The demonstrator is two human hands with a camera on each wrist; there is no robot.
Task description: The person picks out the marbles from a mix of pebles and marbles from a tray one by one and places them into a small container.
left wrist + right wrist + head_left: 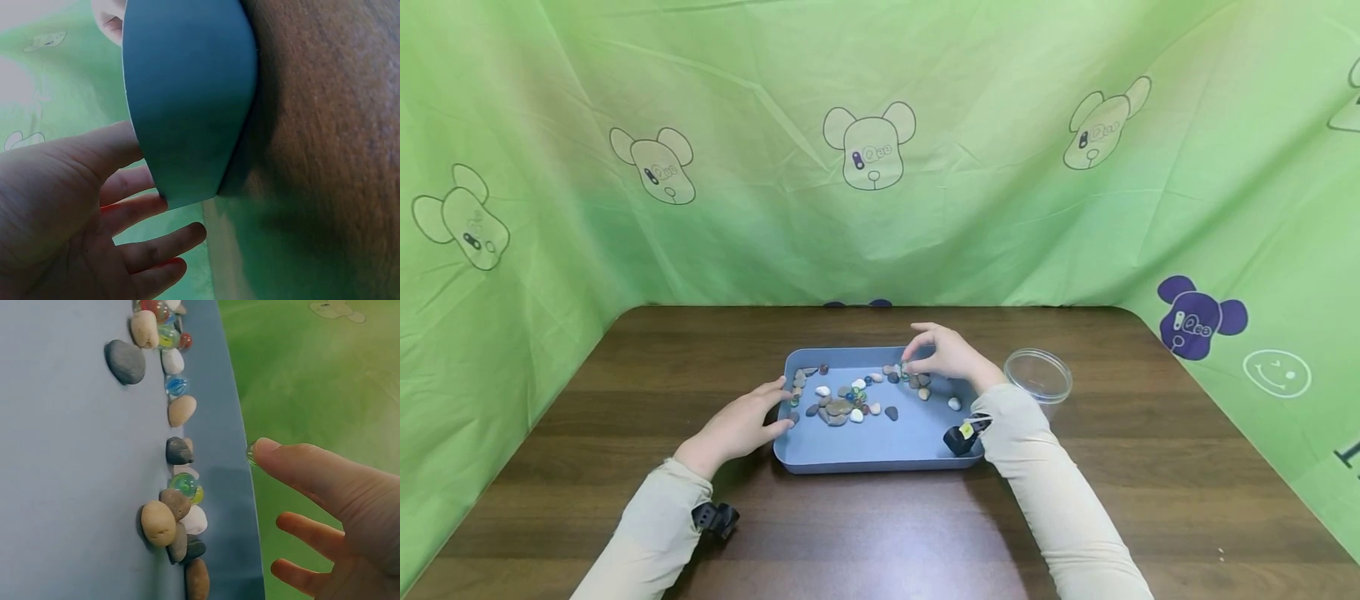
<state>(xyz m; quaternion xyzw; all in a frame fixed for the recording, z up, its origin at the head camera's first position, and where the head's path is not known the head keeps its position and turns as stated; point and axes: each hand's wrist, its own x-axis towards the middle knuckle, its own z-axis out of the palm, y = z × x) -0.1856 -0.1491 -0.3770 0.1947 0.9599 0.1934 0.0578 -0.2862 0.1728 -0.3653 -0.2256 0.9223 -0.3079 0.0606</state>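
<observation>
Head view: a shallow blue rectangular plastic tray (pixel 865 450) sits at the centre of the frame on a dark brown wooden table (pixel 1150 467). Smooth pebbles and glass marbles (pixel 842 404) lie scattered across the tray's upper half. The left hand (pixel 741 425) rests with relaxed, straight fingers against the tray's left rim. The right hand (pixel 943 354) hovers over the tray's upper right, pinching a small green glass marble (pixel 906 367). A clear round plastic container (pixel 1038 375) stands just right of the tray.

Left wrist view: loose fingers (pixel 134 209) touch the tray's corner at centre.

Right wrist view: the marble (pixel 252 454) sits at the fingertip, centre right
</observation>
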